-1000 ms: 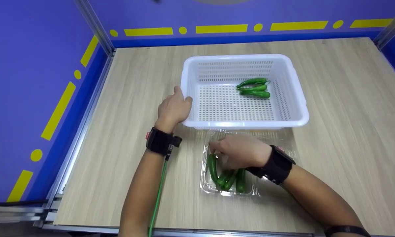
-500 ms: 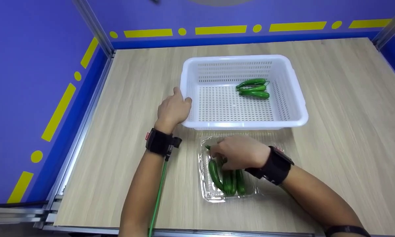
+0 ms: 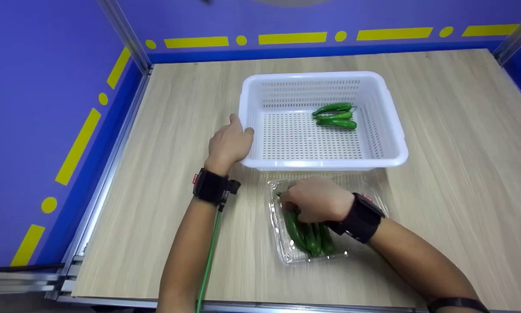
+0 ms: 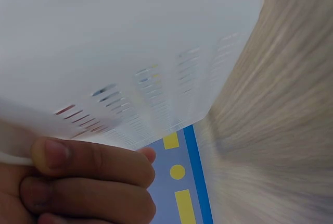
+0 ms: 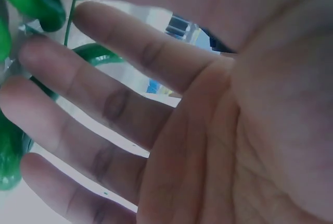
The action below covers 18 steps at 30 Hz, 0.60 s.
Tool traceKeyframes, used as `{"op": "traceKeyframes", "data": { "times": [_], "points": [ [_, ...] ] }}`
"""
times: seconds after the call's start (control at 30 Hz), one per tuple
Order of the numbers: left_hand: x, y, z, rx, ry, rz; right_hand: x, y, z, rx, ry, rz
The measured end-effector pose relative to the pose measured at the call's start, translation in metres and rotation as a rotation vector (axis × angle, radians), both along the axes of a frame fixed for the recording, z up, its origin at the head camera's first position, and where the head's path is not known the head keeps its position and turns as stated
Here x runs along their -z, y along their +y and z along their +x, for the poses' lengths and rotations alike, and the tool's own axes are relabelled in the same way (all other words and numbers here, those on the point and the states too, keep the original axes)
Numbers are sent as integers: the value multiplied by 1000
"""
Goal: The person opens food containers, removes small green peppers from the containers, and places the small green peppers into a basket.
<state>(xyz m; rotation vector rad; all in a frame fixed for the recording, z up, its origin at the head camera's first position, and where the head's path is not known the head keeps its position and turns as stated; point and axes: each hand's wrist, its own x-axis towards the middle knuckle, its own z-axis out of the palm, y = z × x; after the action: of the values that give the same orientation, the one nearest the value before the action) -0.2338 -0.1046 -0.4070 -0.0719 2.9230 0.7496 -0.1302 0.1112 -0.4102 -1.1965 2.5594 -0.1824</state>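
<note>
My left hand (image 3: 230, 141) grips the left rim of a white perforated plastic basket (image 3: 321, 164). In the left wrist view, curled fingers (image 4: 93, 161) lie against the outside of the basket wall (image 4: 104, 41). Over a clear plastic clamshell container (image 3: 282, 250), my right hand (image 3: 316, 198) reaches down among several green chili peppers (image 3: 312, 241). The right wrist view has its fingers (image 5: 93, 94) extended and spread, fingertips right at the peppers (image 5: 8, 156). In the head view that hand hides the upper part of the peppers. Several more green chili peppers (image 3: 336, 124) lie inside the basket.
The basket stands just behind the container on a wood-grain table (image 3: 156, 243). Blue panels (image 3: 69, 108) with yellow marks rise at the back and sides. A green cable (image 3: 211, 256) runs along the left forearm.
The clear container has turned, and its near end has shifted to the right. Its peppers have moved right and lie closer together under the right hand. The left hand and basket stay put.
</note>
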Motion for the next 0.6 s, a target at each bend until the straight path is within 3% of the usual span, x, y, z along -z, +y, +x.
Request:
{"op": "traceKeyframes", "data": {
  "times": [0.2,0.6],
  "points": [
    [0,0,0,-6,-9,-1,2,0,-1,59,1,30],
    [-1,0,0,-15,-1,-4,3,0,-4,63,-53,-6]
  ]
}}
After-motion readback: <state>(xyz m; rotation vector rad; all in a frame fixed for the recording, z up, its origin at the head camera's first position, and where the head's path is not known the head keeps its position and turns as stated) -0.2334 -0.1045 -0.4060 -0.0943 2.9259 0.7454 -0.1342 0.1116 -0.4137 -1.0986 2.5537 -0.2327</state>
